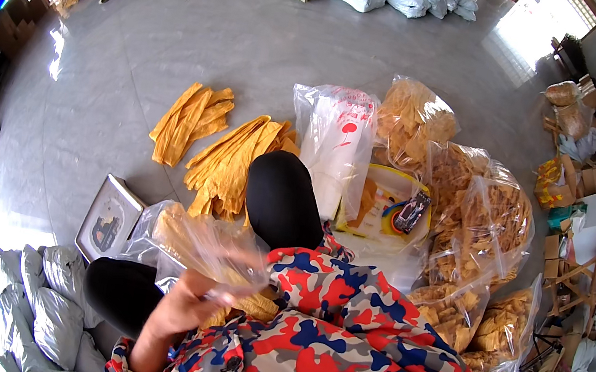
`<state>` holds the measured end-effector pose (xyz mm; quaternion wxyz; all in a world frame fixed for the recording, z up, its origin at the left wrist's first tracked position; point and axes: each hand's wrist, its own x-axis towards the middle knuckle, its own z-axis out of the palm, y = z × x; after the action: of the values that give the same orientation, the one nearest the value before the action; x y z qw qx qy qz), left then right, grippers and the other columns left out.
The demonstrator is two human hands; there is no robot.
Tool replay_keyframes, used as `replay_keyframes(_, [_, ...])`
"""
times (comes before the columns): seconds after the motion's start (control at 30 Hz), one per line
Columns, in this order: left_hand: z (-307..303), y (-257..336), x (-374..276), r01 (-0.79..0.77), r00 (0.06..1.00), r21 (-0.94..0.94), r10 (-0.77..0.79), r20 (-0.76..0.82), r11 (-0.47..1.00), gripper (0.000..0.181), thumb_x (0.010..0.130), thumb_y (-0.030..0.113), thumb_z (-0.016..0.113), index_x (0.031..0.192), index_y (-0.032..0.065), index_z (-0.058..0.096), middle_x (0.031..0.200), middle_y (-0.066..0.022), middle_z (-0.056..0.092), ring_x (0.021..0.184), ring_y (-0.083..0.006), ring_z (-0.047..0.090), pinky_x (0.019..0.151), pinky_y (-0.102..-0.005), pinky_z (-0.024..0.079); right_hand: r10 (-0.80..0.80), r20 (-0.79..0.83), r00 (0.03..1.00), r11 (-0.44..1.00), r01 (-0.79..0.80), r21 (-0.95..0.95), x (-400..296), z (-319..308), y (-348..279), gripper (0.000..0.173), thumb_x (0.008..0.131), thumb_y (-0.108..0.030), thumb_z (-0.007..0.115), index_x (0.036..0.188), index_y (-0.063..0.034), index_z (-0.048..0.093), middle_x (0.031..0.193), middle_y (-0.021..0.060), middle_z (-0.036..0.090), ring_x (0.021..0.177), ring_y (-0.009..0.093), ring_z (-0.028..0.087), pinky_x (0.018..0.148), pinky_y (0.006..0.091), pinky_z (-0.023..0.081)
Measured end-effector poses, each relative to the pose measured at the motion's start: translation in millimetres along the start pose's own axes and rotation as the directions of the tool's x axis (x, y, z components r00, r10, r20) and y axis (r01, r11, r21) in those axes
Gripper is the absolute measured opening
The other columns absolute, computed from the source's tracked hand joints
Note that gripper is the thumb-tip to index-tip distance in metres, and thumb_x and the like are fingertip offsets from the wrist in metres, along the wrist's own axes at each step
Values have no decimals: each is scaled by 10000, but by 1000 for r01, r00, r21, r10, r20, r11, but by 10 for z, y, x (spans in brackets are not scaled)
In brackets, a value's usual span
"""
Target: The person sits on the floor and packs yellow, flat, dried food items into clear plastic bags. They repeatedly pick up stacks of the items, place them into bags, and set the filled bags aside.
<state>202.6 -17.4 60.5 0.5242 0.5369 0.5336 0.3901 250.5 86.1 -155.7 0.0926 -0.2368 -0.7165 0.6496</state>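
A clear plastic bag with pale yellow dried sheets, which look like dried tofu skin, lies across my lap between my knees. My left hand grips the bag near its gathered edge. Motion blurs my right hand, which is beside the upper part of the bag and partly behind the film; its grip is unclear. More yellow dried sheets lie under the hands against my jacket. On the floor ahead are a loose bundle of folded yellow sheets and a larger fanned bundle.
A metal-topped platform, possibly a scale, stands at left. A stack of printed plastic bags leans beside a yellow-rimmed tray holding tape rolls and a small dark box. Filled clear bags crowd the right. Grey sacks lie at lower left.
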Motion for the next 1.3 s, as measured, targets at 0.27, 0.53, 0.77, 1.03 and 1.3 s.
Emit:
replay_keyframes(0.27, [-361, -202, -294, 158, 941, -278, -230, -249, 947, 434, 921, 320, 500, 965, -92, 626, 505, 35, 385, 388, -30, 251, 393, -202, 184, 4, 130, 991, 1000, -5, 9, -42, 13, -79, 813, 632, -453, 749, 1246, -13, 449, 1190, 202, 513, 1088, 310, 490, 924, 391, 380])
replay_keyframes(0.53, [-427, -250, -312, 19, 910, -409, -185, -371, 913, 378, 925, 285, 495, 833, -58, 625, 447, -26, 440, 354, -52, 273, 377, -219, 218, 158, 285, 946, 971, -96, -218, -209, 35, -208, 796, 607, -415, 746, 1242, -43, 442, 1121, 209, 548, 1052, 314, 519, 889, 375, 408])
replay_keyframes(0.77, [-346, -192, -280, -17, 967, -382, -82, -240, 924, 457, 914, 331, 493, 913, -106, 630, 409, 2, 385, 357, -57, 286, 388, -226, 223, -18, 211, 977, 962, 75, -264, -270, 3, -261, 789, 595, -348, 743, 1260, -71, 420, 1120, 206, 548, 1048, 327, 525, 903, 371, 400])
replay_keyframes(1.03, [-454, -186, -277, 112, 961, -446, -211, -179, 888, 477, 932, 332, 465, 982, -121, 605, 419, 14, 380, 371, -46, 281, 401, -219, 222, -1, 140, 990, 960, 40, -276, -341, 79, -214, 771, 640, -249, 726, 1302, -63, 377, 1165, 193, 525, 1115, 309, 487, 971, 375, 356])
replay_keyframes(1.3, [-547, -170, -290, 29, 925, -533, -225, -306, 846, 451, 946, 320, 427, 962, -92, 610, 384, 24, 340, 323, -49, 226, 356, -233, 186, -195, 207, 959, 979, 178, 95, -228, 193, -129, 697, 673, -152, 656, 1308, -79, 378, 1153, 227, 518, 1078, 336, 500, 925, 397, 384])
